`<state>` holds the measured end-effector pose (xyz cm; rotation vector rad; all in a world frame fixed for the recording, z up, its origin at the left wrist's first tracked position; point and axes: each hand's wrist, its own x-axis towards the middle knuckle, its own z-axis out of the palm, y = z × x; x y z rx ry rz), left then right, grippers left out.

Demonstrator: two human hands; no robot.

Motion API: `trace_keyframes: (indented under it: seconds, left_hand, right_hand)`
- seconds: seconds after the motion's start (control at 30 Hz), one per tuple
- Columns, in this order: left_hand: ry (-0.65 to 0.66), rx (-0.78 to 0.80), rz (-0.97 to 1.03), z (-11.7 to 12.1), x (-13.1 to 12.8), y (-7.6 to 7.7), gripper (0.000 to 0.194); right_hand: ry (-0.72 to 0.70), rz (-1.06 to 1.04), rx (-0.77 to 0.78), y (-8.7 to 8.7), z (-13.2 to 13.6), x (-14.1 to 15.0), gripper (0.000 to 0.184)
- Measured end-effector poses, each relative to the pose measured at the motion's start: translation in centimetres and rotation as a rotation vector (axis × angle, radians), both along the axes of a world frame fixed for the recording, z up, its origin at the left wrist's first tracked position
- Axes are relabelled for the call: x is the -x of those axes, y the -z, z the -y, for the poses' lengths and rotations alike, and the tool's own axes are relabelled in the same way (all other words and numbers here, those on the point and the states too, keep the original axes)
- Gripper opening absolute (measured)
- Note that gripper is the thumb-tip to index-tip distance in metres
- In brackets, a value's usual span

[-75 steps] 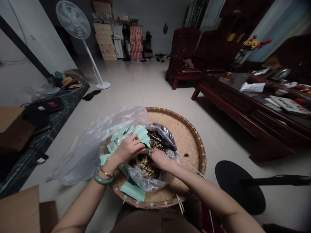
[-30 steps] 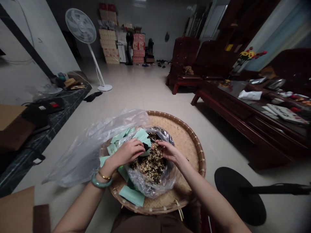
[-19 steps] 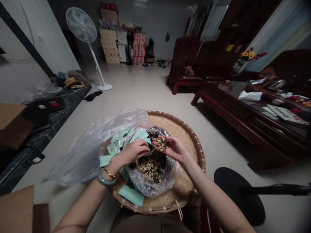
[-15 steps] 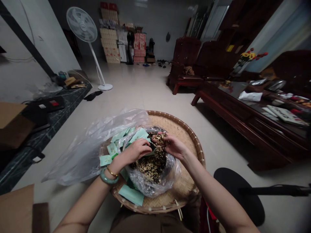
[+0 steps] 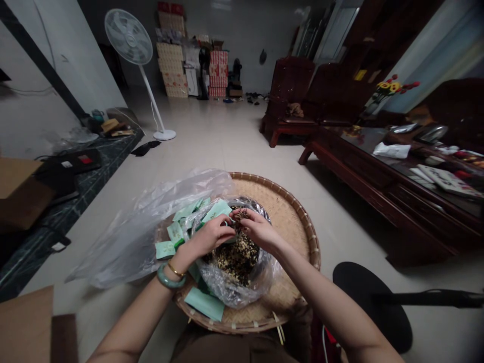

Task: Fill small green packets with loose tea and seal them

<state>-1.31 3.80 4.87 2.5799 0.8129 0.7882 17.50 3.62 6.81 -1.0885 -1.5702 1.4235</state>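
Note:
My left hand [image 5: 214,236] is curled with thumb and fingers round the mouth of a small green packet [image 5: 229,239], mostly hidden behind the fingers. My right hand [image 5: 259,229] is cupped right beside it, fingertips at the packet's mouth, holding a small heap of dried herb mix [image 5: 239,216]. Below both hands lies a clear plastic bag [image 5: 227,293], open and holding more loose dark and pale mix [image 5: 238,259]. The bag sits in a round woven bamboo tray [image 5: 289,217]. Several other green packets [image 5: 204,303] lie around the bag's left and front sides.
A large translucent plastic bag [image 5: 124,247] spills over the tray's left edge onto the floor. Cardboard boxes [image 5: 26,317] stand at left, a round black stand base [image 5: 372,305] at right. Farther off are a white fan [image 5: 164,134] and a dark wooden table [image 5: 355,176].
My right hand has scooped mix from the bag, lifted it palm up, and turned over toward the packet in my left hand. My left hand has shifted slightly to the right.

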Motion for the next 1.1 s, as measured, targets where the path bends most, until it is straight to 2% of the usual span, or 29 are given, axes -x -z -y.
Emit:
trace_keyframes:
  seconds: [0.1, 0.23, 0.4, 0.47, 0.57, 0.67, 0.73, 0.8, 0.9, 1.1]
  left_hand:
    - [-0.008, -0.015, 0.004, 0.1, 0.0, 0.0, 0.015]
    - [-0.005, -0.022, 0.012, 0.1, 0.0, 0.1, 0.016]
    - [0.006, -0.077, 0.048, 0.3, 0.4, 0.1, 0.016]
    - [0.005, -0.110, 0.048, 0.5, 0.7, 0.2, 0.015]
    - [0.017, -0.130, 0.047, 0.9, 1.1, 0.3, 0.015]
    - [0.029, -0.122, 0.046, 1.4, 1.5, 0.5, 0.016]
    - [0.027, -0.104, 0.032, 1.7, 1.6, 0.7, 0.016]
    - [0.018, -0.096, 0.014, 2.1, 1.8, 0.8, 0.016]
    - [0.016, -0.108, 0.003, 2.8, 2.2, 1.1, 0.016]
    - [0.047, -0.123, 0.007, 3.6, 2.6, 1.3, 0.016]
  right_hand:
    - [0.001, -0.120, 0.101, 0.2, 0.0, -0.1, 0.029]
    - [0.019, -0.138, 0.059, 0.4, -0.2, -0.3, 0.027]
    - [0.141, -0.223, 0.139, 1.0, -0.4, -1.5, 0.025]
    - [0.132, -0.161, 0.128, 1.3, -0.2, -2.4, 0.023]
    - [0.012, 0.049, 0.002, 1.6, 0.6, -3.4, 0.035]
    - [-0.081, 0.277, -0.279, 1.4, 1.9, -3.4, 0.044]
    - [-0.142, 0.422, -0.479, 1.3, 2.5, -3.0, 0.037]
    - [-0.216, 0.531, -0.587, 1.5, 3.0, -2.5, 0.025]
    - [-0.258, 0.573, -0.630, 2.1, 3.4, -2.3, 0.021]
    - [-0.186, 0.413, -0.617, 2.3, 4.0, -3.9, 0.020]
